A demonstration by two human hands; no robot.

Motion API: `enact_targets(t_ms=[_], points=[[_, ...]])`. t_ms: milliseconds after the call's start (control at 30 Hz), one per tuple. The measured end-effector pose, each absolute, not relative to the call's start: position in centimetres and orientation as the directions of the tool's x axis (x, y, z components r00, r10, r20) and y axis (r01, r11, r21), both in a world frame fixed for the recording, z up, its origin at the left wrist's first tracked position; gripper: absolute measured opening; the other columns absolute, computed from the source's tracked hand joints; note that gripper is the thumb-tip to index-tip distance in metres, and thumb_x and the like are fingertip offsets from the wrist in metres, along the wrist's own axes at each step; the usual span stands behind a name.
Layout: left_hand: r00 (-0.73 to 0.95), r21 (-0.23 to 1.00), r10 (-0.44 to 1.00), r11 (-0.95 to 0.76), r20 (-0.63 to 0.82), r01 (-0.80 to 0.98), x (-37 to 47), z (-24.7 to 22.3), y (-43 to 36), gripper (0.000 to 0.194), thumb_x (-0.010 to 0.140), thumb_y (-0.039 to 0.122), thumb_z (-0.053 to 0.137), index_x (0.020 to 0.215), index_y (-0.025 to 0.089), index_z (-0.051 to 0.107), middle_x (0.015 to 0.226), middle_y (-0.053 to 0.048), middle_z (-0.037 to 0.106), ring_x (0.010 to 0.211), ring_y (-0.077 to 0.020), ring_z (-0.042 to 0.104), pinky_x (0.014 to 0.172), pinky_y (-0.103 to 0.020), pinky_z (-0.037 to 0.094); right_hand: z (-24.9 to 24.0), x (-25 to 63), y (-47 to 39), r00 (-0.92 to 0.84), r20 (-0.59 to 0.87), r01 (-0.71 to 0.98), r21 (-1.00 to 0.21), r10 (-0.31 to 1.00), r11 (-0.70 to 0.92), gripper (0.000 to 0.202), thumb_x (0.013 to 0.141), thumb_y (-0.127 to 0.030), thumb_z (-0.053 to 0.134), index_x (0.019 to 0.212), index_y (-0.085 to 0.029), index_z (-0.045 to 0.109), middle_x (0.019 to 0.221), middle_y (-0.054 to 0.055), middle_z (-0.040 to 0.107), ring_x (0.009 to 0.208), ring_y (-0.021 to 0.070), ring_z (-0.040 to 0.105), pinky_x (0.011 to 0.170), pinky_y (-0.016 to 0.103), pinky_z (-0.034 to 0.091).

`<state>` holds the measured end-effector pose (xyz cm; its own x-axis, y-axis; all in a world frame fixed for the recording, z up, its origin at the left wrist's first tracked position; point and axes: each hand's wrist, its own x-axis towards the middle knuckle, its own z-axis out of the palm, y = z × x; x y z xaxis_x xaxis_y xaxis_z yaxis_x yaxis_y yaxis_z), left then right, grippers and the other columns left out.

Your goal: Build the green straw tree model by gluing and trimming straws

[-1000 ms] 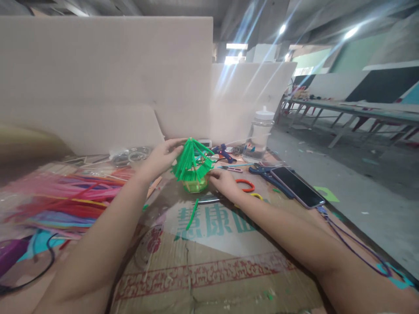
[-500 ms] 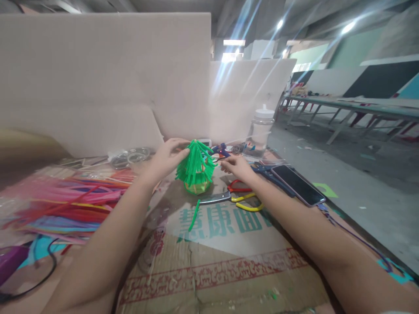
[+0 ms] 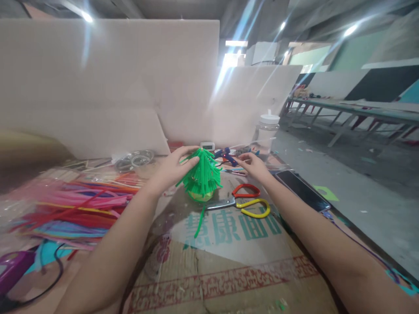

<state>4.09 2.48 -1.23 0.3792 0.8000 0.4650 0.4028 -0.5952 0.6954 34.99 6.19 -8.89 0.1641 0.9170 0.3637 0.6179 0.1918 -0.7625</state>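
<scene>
A small cone-shaped tree of green pipe cleaners (image 3: pixel 203 174) stands upright on the cardboard, its lower part yellowish-green. My left hand (image 3: pixel 178 168) grips its upper left side between thumb and fingers. Farther right, my right hand (image 3: pixel 252 166) reaches out with thumb and fingers apart, the fingertips at the handle end of a blue glue gun (image 3: pixel 229 157); whether they touch it I cannot tell. Scissors (image 3: pixel 234 202) with one red and one yellow handle lie just in front of the tree. A loose green pipe cleaner piece (image 3: pixel 199 222) lies by the blade tip.
Bundles of coloured pipe cleaners (image 3: pixel 78 205) cover the left side. A phone (image 3: pixel 303 189) with a cable lies at the right edge, beside my right forearm. Behind stand a clear bottle (image 3: pixel 266 135) and white boards (image 3: pixel 131 78). A purple device (image 3: pixel 16 268) sits at lower left.
My right hand has moved right, from beside the tree to the glue gun, and its fingers have opened from a pinch. My left hand stays on the tree. The view has shifted slightly.
</scene>
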Motion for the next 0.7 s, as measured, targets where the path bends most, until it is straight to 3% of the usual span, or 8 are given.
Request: enact_targets(t_ms=[100, 267, 367, 567, 700], points=[[0.355, 0.681, 0.804, -0.594, 0.478, 0.428, 4.3, -0.9, 1.9, 0.05, 0.091, 0.051, 0.055, 0.128, 0.017, 0.061, 0.132, -0.01, 0.063, 0.123, -0.0254, 0.057, 0.107, -0.038, 0.043, -8.9, 35.2, 6.3, 0.141, 0.353, 0.624, -0.757, 0.925, 0.194, 0.042, 0.082, -0.032, 0.066, 0.119, -0.013, 0.061, 0.121, 0.015, 0.068, 0.096, 0.0217, 0.068, 0.086, 0.037, 0.053], [0.372, 0.657, 0.795, -0.606, 0.479, 0.449, 4.7, -1.1, 1.7, 0.05, 0.091, 0.05, 0.055, 0.131, 0.021, 0.059, 0.135, -0.008, 0.062, 0.124, -0.0261, 0.057, 0.106, -0.04, 0.044, -8.3, 35.8, 7.9, 0.139, 0.325, 0.66, -0.735, 0.936, 0.157, 0.054, 0.077, -0.03, 0.073, 0.127, -0.01, 0.061, 0.128, 0.019, 0.065, 0.112, 0.0296, 0.064, 0.1, 0.045, 0.048], [0.413, 0.625, 0.782, -0.622, 0.466, 0.472, 4.5, -1.2, 1.8, 0.052, 0.091, 0.049, 0.056, 0.136, 0.024, 0.055, 0.138, -0.007, 0.06, 0.126, -0.0267, 0.056, 0.107, -0.042, 0.043, -8.1, 35.5, 9.6, 0.103, 0.304, 0.657, -0.736, 0.947, 0.165, 0.055, 0.078, -0.03, 0.073, 0.128, -0.01, 0.06, 0.13, 0.019, 0.064, 0.112, 0.0284, 0.065, 0.099, 0.043, 0.049], [0.439, 0.616, 0.777, -0.627, 0.45, 0.477, 4.3, -1.1, 1.8, 0.05, 0.09, 0.046, 0.057, 0.135, 0.023, 0.055, 0.136, -0.007, 0.061, 0.123, -0.0274, 0.058, 0.107, -0.042, 0.044, -9.1, 33.8, 12.2, -0.045, 0.249, 0.631, -0.744, 0.968, 0.221, 0.051, 0.076, -0.025, 0.074, 0.125, -0.014, 0.063, 0.115, 0.012, 0.073, 0.099, 0.0207, 0.069, 0.092, 0.036, 0.052], [0.453, 0.629, 0.773, -0.629, 0.443, 0.457, 4.2, -1.2, 1.9, 0.051, 0.091, 0.045, 0.056, 0.137, 0.023, 0.053, 0.138, -0.007, 0.06, 0.124, -0.0273, 0.058, 0.108, -0.041, 0.043, -10.0, 33.2, 13.1, -0.019, 0.229, 0.681, -0.71, 0.973, 0.18, 0.039, 0.072, -0.026, 0.076, 0.108, -0.013, 0.069, 0.102, 0.012, 0.075, 0.093, 0.0255, 0.07, 0.089, 0.04, 0.052]])
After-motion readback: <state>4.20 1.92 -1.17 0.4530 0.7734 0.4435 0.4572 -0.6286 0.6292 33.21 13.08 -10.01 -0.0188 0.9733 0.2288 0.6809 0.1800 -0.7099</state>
